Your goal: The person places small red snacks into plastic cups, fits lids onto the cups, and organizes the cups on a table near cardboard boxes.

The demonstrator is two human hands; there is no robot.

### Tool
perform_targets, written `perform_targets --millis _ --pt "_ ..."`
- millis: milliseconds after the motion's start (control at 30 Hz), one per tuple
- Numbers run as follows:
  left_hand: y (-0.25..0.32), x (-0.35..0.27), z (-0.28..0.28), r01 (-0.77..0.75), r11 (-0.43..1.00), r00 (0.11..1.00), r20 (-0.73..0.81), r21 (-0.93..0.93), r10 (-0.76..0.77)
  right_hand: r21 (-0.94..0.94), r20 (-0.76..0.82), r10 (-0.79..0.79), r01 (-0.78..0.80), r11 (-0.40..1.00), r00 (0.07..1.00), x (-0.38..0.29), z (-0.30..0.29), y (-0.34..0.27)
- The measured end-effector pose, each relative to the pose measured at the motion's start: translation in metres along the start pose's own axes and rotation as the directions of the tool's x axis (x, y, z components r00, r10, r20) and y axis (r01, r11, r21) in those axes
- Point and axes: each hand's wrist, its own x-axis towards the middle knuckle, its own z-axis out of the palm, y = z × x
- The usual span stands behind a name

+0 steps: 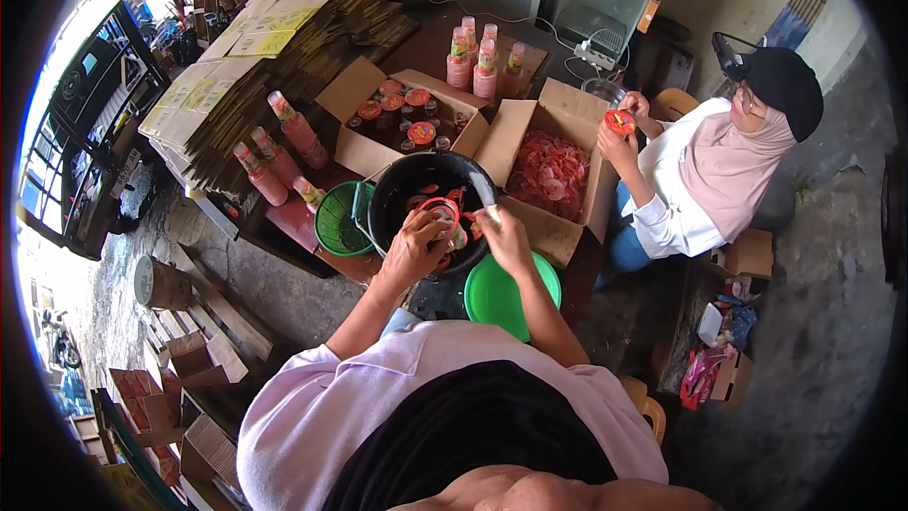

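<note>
My left hand (418, 243) grips a clear plastic cup (441, 211) with a red rim, tilted over a black bucket (385, 216). My right hand (505, 238) is just right of the cup, its fingers pinched on a small pale object (493, 213) too small to name. A piece of red printed lid film (471, 226) lies by those fingertips; whether they hold it is unclear. Inside the bucket are dark liquid and several red-lidded pieces, partly hidden by my hands. Beneath my right forearm sits a bright green plastic basin (500, 291).
A green mesh basket (344, 220) touches the bucket's left. Behind stand a carton of lidded cups (421, 133) and a carton of red plastic scraps (550, 174). Stacked cups (301, 135) line the table's left, near flattened cardboard (248, 50). A co-worker (681, 170) at right holds a red-lidded cup (619, 123).
</note>
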Motion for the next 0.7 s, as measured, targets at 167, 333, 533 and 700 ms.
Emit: perform_targets --millis 167,333,533,700 --pt "-0.007 0.001 0.011 0.033 0.999 0.997 -0.063 -0.019 -0.034 -0.408 -0.009 -0.121 0.107 0.907 0.993 -0.021 0.023 -0.006" --pt "-0.006 0.002 0.01 0.098 0.994 0.995 -0.015 -0.054 -0.099 -0.501 -0.027 -0.237 0.192 0.844 0.971 -0.033 0.026 -0.022" --pt "0.01 -0.001 0.019 -0.043 0.985 0.998 0.03 -0.169 0.048 -0.542 -0.015 -0.22 0.177 0.821 0.975 -0.02 0.03 -0.003" --pt "0.001 0.003 0.011 -0.011 0.999 1.0 -0.014 -0.05 0.01 -0.515 -0.038 -0.043 0.018 0.857 0.998 -0.014 0.021 -0.014"
